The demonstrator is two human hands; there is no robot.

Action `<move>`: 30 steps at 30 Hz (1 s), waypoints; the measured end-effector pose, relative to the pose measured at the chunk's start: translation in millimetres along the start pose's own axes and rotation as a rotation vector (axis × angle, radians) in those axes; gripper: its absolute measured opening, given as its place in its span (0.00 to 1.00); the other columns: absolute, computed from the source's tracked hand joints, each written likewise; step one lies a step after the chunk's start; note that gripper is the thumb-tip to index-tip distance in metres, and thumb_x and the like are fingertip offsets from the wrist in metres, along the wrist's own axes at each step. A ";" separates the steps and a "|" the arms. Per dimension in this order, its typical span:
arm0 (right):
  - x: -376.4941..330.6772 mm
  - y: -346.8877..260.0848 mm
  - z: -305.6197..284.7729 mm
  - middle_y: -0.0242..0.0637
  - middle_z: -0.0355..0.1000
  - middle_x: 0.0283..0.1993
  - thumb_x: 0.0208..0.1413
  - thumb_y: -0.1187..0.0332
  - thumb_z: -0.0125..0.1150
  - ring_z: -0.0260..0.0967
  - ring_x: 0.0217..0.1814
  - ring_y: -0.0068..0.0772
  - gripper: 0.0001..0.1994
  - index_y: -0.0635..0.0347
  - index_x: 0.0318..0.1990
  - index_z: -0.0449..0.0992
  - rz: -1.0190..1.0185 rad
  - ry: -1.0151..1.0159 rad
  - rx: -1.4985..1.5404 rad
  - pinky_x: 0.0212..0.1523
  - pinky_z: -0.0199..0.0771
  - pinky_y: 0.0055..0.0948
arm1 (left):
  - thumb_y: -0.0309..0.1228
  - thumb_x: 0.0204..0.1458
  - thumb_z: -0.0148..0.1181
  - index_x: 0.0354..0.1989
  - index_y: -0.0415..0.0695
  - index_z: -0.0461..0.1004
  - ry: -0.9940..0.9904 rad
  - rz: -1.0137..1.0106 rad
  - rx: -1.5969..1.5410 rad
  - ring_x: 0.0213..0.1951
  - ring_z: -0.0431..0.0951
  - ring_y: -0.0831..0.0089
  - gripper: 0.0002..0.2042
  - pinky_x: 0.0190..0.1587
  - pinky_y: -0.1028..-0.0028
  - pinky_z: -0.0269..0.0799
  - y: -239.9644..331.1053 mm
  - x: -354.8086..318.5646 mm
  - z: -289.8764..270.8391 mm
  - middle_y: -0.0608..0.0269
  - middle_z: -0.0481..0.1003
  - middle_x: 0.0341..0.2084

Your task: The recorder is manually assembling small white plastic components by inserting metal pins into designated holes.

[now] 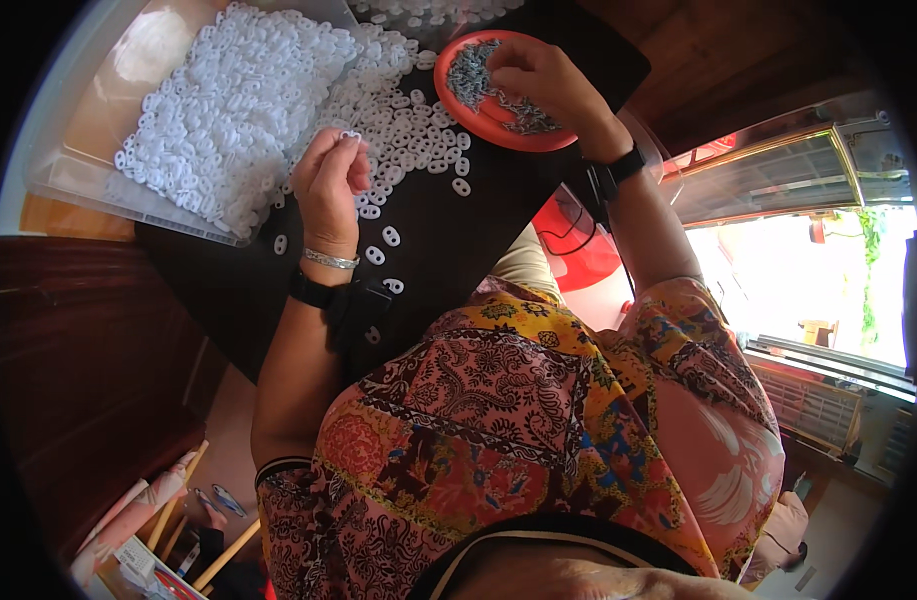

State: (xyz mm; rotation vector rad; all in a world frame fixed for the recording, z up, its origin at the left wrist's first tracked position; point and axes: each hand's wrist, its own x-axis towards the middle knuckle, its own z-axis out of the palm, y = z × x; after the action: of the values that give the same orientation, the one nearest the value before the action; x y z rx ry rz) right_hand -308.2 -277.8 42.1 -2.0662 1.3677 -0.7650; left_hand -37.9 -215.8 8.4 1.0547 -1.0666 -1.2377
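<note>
Head view: left hand [328, 185] raised over black table [448, 240], grip narrow, pinching one white plastic ring [351, 134] betw. thumb & fingertips. Right hand [543, 82] dips into orange dish [478, 105] w/ small grey metal pieces [466, 72], fingers curled; grip contents can't tell. White ring heap [248, 110] just beside, partly on clear tray [78, 160].

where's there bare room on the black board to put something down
Free: the dark strip of the black board between the left hand and the right forearm, below the orange dish; only a few stray white rings dot it. Crowded: the upper left, where the ring pile fills the clear tray and spills onto the board.
</note>
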 end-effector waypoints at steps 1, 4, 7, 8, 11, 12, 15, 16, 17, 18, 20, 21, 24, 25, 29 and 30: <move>-2.3 -3.8 4.0 0.30 0.71 0.28 0.51 0.69 0.58 0.69 0.30 0.21 0.08 0.64 0.37 0.75 0.039 0.030 0.236 0.33 0.71 0.22 | 0.32 0.52 0.51 0.25 0.41 0.71 0.005 0.003 0.004 0.17 0.64 0.84 0.09 0.20 0.83 0.58 0.6 -0.6 1.1 0.71 0.68 0.15; -2.8 -17.1 15.9 0.29 0.71 0.30 0.55 0.70 0.56 0.69 0.30 0.17 0.09 0.64 0.41 0.73 0.088 -0.026 0.626 0.34 0.72 0.19 | 0.33 0.53 0.50 0.25 0.42 0.71 -0.013 -0.007 -0.043 0.17 0.64 0.83 0.09 0.21 0.83 0.58 -0.9 -3.4 1.9 0.70 0.68 0.16; -1.1 -43.8 27.4 0.29 0.70 0.29 0.56 0.70 0.55 0.68 0.30 0.17 0.08 0.65 0.39 0.73 0.123 -0.064 0.780 0.34 0.72 0.19 | 0.32 0.53 0.50 0.24 0.41 0.71 -0.036 0.034 -0.081 0.17 0.64 0.83 0.09 0.20 0.83 0.57 3.6 -4.6 4.7 0.71 0.68 0.15; 1.5 -48.0 30.2 0.29 0.70 0.29 0.56 0.70 0.55 0.68 0.29 0.17 0.07 0.65 0.37 0.73 0.083 -0.115 0.763 0.33 0.71 0.18 | 0.32 0.53 0.49 0.24 0.41 0.71 -0.026 0.054 -0.075 0.17 0.63 0.83 0.09 0.20 0.83 0.56 4.0 -3.9 5.2 0.71 0.67 0.15; 1.7 -57.0 38.1 0.30 0.70 0.27 0.56 0.69 0.56 0.67 0.27 0.16 0.06 0.63 0.32 0.73 0.007 -0.231 0.700 0.30 0.68 0.17 | 0.32 0.54 0.47 0.28 0.41 0.71 0.026 0.081 -0.027 0.17 0.64 0.80 0.09 0.21 0.81 0.57 -3.7 -0.5 -3.3 0.68 0.68 0.16; -7.0 -62.0 39.9 0.29 0.70 0.26 0.55 0.68 0.57 0.66 0.27 0.16 0.06 0.62 0.32 0.73 0.053 -0.275 0.581 0.29 0.67 0.18 | 0.32 0.54 0.47 0.28 0.41 0.71 0.020 0.085 -0.031 0.17 0.64 0.80 0.09 0.21 0.81 0.57 -4.3 2.1 -3.7 0.68 0.68 0.16; -28.5 -59.9 46.1 0.27 0.69 0.24 0.54 0.68 0.59 0.66 0.26 0.16 0.07 0.62 0.31 0.73 0.092 -0.326 0.378 0.28 0.66 0.19 | 0.32 0.54 0.47 0.27 0.41 0.71 0.018 0.078 -0.043 0.17 0.64 0.81 0.10 0.21 0.81 0.57 -4.1 2.3 -3.7 0.68 0.68 0.16; -34.3 -49.4 49.5 0.27 0.69 0.24 0.53 0.68 0.59 0.66 0.26 0.17 0.07 0.63 0.31 0.73 0.032 -0.245 0.283 0.27 0.66 0.20 | 0.32 0.54 0.47 0.26 0.41 0.71 0.033 0.065 -0.015 0.17 0.64 0.81 0.10 0.21 0.81 0.57 -3.3 1.7 -2.7 0.69 0.67 0.16; -37.8 -46.6 50.4 0.27 0.69 0.24 0.52 0.69 0.60 0.66 0.26 0.17 0.07 0.63 0.31 0.73 -0.029 -0.167 0.189 0.27 0.66 0.20 | 0.32 0.53 0.48 0.26 0.41 0.71 0.051 0.051 0.012 0.17 0.64 0.82 0.10 0.21 0.82 0.56 -2.8 1.2 -3.0 0.69 0.67 0.16; -41.6 -50.1 47.5 0.36 0.72 0.22 0.50 0.69 0.60 0.71 0.25 0.29 0.06 0.62 0.30 0.75 -0.014 -0.114 0.100 0.28 0.69 0.25 | 0.32 0.53 0.48 0.26 0.41 0.71 0.053 0.053 0.007 0.17 0.64 0.82 0.10 0.21 0.82 0.56 -3.3 0.9 -3.2 0.69 0.67 0.16; -43.8 -44.8 46.8 0.36 0.72 0.22 0.49 0.69 0.61 0.71 0.25 0.29 0.06 0.62 0.30 0.74 -0.032 -0.081 0.082 0.28 0.70 0.25 | 0.33 0.53 0.48 0.25 0.41 0.70 0.038 0.062 -0.013 0.17 0.63 0.82 0.10 0.21 0.82 0.56 -4.4 1.0 -3.0 0.70 0.67 0.15; -45.2 -42.2 46.2 0.36 0.72 0.22 0.49 0.69 0.61 0.71 0.24 0.29 0.06 0.63 0.30 0.74 -0.049 -0.046 0.069 0.28 0.70 0.26 | 0.33 0.53 0.48 0.25 0.41 0.70 0.036 0.064 -0.016 0.17 0.63 0.82 0.10 0.21 0.82 0.56 -4.7 1.6 -3.0 0.70 0.67 0.15; -43.9 -35.4 40.7 0.33 0.72 0.25 0.51 0.71 0.60 0.69 0.29 0.18 0.05 0.63 0.32 0.75 -0.067 -0.033 -0.019 0.31 0.68 0.21 | 0.32 0.53 0.49 0.25 0.41 0.70 0.009 0.061 -0.024 0.17 0.63 0.82 0.10 0.21 0.82 0.56 -4.7 1.1 -3.6 0.70 0.67 0.15; -43.7 -34.8 38.9 0.33 0.72 0.25 0.51 0.71 0.60 0.69 0.29 0.18 0.05 0.63 0.32 0.75 -0.067 -0.033 -0.017 0.31 0.68 0.21 | 0.32 0.54 0.49 0.25 0.41 0.70 -0.005 0.053 -0.026 0.17 0.63 0.82 0.10 0.21 0.82 0.56 -4.6 1.4 -2.8 0.70 0.67 0.15; -31.8 -39.6 40.5 0.31 0.72 0.27 0.53 0.70 0.59 0.69 0.30 0.18 0.06 0.64 0.34 0.76 -0.031 0.017 0.060 0.31 0.68 0.20 | 0.32 0.54 0.49 0.25 0.41 0.71 -0.026 0.045 -0.028 0.17 0.64 0.82 0.09 0.21 0.82 0.56 -4.6 -1.4 -1.1 0.70 0.68 0.15; -25.6 -48.3 42.5 0.29 0.72 0.27 0.54 0.69 0.58 0.68 0.29 0.17 0.07 0.64 0.34 0.76 -0.030 0.060 0.173 0.30 0.68 0.19 | 0.32 0.54 0.49 0.26 0.41 0.71 -0.026 0.052 -0.025 0.17 0.64 0.82 0.10 0.21 0.82 0.57 -4.3 -1.7 0.5 0.70 0.68 0.16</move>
State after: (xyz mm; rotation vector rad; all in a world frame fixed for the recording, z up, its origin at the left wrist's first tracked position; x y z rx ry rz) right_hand -256.1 -232.2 42.5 -1.9465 1.2578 -0.9314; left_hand -39.3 -214.3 4.2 0.9884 -1.0894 -1.2235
